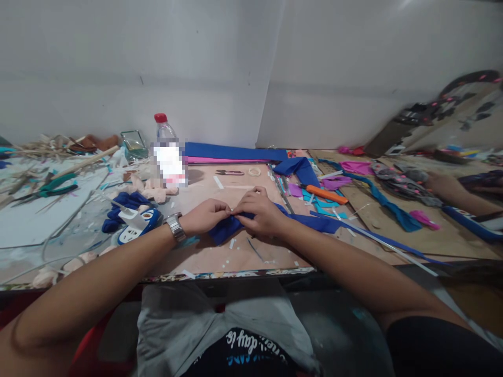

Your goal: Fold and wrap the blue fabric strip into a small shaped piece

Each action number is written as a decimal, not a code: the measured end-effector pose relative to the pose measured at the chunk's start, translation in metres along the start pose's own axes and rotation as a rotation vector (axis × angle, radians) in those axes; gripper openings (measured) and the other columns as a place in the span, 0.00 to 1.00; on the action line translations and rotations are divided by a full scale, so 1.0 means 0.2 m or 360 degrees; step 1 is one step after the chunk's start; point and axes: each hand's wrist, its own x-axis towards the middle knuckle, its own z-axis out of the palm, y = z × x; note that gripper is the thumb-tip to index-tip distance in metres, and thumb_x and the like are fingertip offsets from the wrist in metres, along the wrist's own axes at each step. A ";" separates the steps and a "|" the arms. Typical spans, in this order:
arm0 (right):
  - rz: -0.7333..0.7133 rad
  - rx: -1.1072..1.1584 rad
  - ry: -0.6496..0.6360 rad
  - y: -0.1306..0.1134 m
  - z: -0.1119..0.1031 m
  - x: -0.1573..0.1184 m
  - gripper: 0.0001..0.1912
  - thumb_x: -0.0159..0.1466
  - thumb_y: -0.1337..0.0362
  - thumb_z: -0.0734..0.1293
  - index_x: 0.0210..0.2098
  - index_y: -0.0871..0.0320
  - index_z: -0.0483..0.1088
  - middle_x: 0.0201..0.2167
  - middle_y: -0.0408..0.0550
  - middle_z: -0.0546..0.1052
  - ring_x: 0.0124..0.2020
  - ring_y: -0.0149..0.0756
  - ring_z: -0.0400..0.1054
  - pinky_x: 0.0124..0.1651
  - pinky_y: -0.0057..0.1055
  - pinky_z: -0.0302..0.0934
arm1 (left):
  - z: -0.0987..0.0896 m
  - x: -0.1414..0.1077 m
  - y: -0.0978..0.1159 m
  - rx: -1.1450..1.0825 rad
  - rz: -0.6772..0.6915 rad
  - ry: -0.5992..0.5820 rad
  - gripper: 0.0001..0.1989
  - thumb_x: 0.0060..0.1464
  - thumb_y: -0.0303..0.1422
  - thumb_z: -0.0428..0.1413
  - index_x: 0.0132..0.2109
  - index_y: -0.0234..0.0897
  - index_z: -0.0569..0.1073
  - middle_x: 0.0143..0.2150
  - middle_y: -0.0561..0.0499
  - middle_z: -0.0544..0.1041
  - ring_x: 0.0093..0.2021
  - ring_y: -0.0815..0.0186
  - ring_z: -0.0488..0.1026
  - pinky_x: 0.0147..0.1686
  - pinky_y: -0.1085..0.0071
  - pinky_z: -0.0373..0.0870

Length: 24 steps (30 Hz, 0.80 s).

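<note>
Near the table's front edge, my left hand (210,213) pinches a gathered piece of blue strip (223,230), thin like cloth or crepe paper. My right hand (259,212) grips the same strip, its fingertips meeting those of the left. A loose end of the blue material hangs below the fingers onto the tabletop, while a longer length (322,223) trails out to the right, partly under my right forearm. Exactly how the strip is folded between the fingers is hidden. Beyond the hands lie small thread snips (230,172) and a pale ring (254,171).
Left: a blue-and-white power strip (137,228) with its cord, green-handled pliers (58,186), a red-capped bottle (165,131). Right: an orange utility knife (325,194) among coloured scraps, a long white stick (389,246), and another person's arm (451,193). A wall (220,78) stands behind.
</note>
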 end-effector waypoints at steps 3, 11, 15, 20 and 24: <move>0.0041 0.0013 -0.0010 0.00 0.00 0.00 0.03 0.66 0.66 0.70 0.38 0.54 0.79 0.36 0.45 0.84 0.42 0.39 0.73 0.59 0.46 0.45 | 0.00 0.00 -0.01 -0.0033 -0.0027 0.0007 0.18 0.60 0.44 0.53 0.32 0.34 0.74 0.26 0.52 0.69 0.27 0.69 0.62 0.28 0.71 0.59; 0.0096 0.0009 -0.0014 0.00 0.00 0.00 0.03 0.65 0.66 0.71 0.34 0.55 0.77 0.34 0.44 0.84 0.41 0.39 0.72 0.59 0.46 0.45 | 0.00 0.00 0.00 0.0005 -0.0036 0.0005 0.19 0.63 0.43 0.53 0.33 0.33 0.75 0.26 0.52 0.70 0.25 0.70 0.61 0.27 0.72 0.59; 0.0122 0.0024 -0.0013 -0.01 0.00 0.00 0.02 0.65 0.64 0.71 0.35 0.54 0.78 0.35 0.45 0.84 0.41 0.40 0.71 0.60 0.47 0.44 | 0.00 0.00 -0.01 0.0036 -0.0010 0.0043 0.16 0.63 0.40 0.54 0.33 0.33 0.76 0.26 0.52 0.71 0.26 0.70 0.63 0.28 0.72 0.60; 0.0143 0.0005 -0.0005 -0.01 -0.01 0.01 0.03 0.65 0.63 0.71 0.36 0.54 0.78 0.35 0.46 0.84 0.42 0.42 0.71 0.59 0.47 0.45 | 0.00 0.00 0.00 0.0053 0.0018 0.0061 0.15 0.61 0.41 0.55 0.32 0.33 0.75 0.26 0.53 0.71 0.27 0.70 0.64 0.29 0.73 0.60; 0.0127 -0.0013 -0.0005 -0.02 -0.01 0.01 0.03 0.65 0.63 0.72 0.36 0.55 0.78 0.35 0.45 0.84 0.42 0.42 0.71 0.58 0.47 0.45 | 0.00 0.00 0.00 0.0078 0.0025 0.0086 0.16 0.59 0.41 0.56 0.31 0.33 0.74 0.25 0.55 0.69 0.26 0.71 0.62 0.28 0.74 0.58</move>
